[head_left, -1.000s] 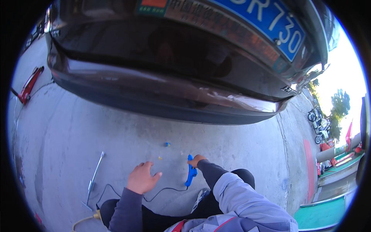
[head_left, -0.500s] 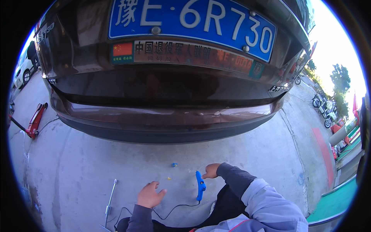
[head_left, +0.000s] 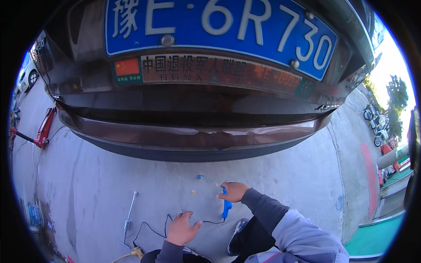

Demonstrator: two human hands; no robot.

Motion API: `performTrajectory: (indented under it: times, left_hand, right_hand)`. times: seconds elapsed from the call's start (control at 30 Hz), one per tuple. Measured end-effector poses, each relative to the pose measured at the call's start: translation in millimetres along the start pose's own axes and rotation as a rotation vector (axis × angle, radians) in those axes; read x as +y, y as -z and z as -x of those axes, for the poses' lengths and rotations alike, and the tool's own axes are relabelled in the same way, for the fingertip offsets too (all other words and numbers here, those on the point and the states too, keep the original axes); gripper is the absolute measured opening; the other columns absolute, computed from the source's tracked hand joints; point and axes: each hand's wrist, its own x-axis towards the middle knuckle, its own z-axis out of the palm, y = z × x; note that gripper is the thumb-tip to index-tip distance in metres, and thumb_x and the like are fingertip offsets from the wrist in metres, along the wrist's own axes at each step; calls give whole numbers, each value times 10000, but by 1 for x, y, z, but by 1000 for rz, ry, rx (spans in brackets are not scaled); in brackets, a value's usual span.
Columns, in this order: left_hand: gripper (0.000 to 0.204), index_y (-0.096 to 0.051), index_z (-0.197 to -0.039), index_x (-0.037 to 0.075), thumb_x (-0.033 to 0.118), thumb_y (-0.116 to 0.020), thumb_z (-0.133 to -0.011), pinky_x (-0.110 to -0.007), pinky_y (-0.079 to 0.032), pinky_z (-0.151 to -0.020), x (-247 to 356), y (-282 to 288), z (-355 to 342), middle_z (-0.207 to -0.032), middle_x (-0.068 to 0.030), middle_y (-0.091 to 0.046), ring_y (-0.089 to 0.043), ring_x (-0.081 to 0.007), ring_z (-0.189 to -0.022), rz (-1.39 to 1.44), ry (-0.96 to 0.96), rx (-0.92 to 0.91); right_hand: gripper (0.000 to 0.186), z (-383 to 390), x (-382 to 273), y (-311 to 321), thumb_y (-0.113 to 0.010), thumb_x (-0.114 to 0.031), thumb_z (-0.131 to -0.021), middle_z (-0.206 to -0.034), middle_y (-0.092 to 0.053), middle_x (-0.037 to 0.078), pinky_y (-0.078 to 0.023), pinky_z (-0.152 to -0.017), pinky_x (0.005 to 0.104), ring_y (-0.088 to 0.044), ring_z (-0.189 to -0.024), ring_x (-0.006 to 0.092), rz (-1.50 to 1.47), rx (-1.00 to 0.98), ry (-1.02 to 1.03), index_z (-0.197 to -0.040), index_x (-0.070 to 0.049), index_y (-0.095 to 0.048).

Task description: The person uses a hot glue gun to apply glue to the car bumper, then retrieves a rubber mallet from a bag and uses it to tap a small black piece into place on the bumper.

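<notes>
My right hand (head_left: 234,192) reaches over a blue hot glue gun (head_left: 227,208) on the concrete, its thumb and fingers curled around the upper part. The gun's lower end shows below the hand, with a black cord (head_left: 153,230) running left from it. My left hand (head_left: 183,229) hovers low and empty, fingers apart, near that cord. Beyond both hands lie a small blue piece (head_left: 200,177) and a small yellow piece (head_left: 194,192). A metal T-handled slide hammer (head_left: 127,222) rests on the ground to the left.
Above and ahead is a brown car's rear bumper (head_left: 175,136), creased near its middle, under a blue licence plate (head_left: 184,26). A red floor jack (head_left: 45,129) stands at far left. Motorcycles (head_left: 377,125) are parked at right. A yellowish plug (head_left: 138,252) lies near my left forearm.
My right hand has gone from beside the glue gun to over it, with fingers around it. The left hand has moved slightly right and down. My view has shifted closer to the car.
</notes>
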Motion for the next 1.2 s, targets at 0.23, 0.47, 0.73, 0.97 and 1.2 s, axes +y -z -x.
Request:
performTrajectory:
  times: [0.23, 0.47, 0.73, 0.97, 1.2]
  left_hand:
    - [391, -675, -1147, 29, 328, -699, -897, -438, -518, -927, 20, -34, 96, -1084, -148, -704, -660, -328, -1064, 383, 162, 47]
    - [503, -655, -1299, 146, 478, -613, -924, -518, -399, -1092, 42, 3, 313, -1360, -114, -609, -512, -341, -1311, -163, 138, -373]
    - [712, -373, -1560, 166, 558, -524, -985, -474, -423, -1106, 86, -33, 568, -1441, -273, -523, -509, -460, -1320, 482, 445, -161]
    - [676, -401, -1523, 155, 543, -525, -984, -479, -433, -1070, 137, -86, 708, -1385, -266, -542, -527, -451, -1269, 574, 765, -33]
    - [641, -428, -1486, 144, 529, -527, -983, -484, -444, -1034, 180, -112, 768, -1329, -259, -561, -545, -443, -1218, 657, 814, 126]
  right_hand:
    - [703, 102, 0, -43, -571, -586, -907, -1235, -672, 266, -490, -1010, 449, -636, -1187, 396, 228, -513, -355, -1326, -25, -622]
    - [714, 313, -71, -7, -532, -636, -916, -1455, -547, 227, -413, -1119, 507, -520, -1364, 338, 446, -720, -402, -1444, -157, -566]
    - [779, 425, -111, 26, -574, -654, -893, -1368, -620, 217, -436, -1094, 419, -571, -1292, 353, 236, -797, -123, -1372, -41, -610]
    - [717, 496, -59, 25, -594, -657, -874, -1159, -715, 213, -512, -962, 450, -670, -1102, 373, 163, -319, -57, -1152, -7, -715]
    - [714, 701, -41, 30, -482, -682, -932, -1159, -714, 169, -532, -931, 501, -685, -1067, 297, 3, -796, -551, -1274, -84, -673]
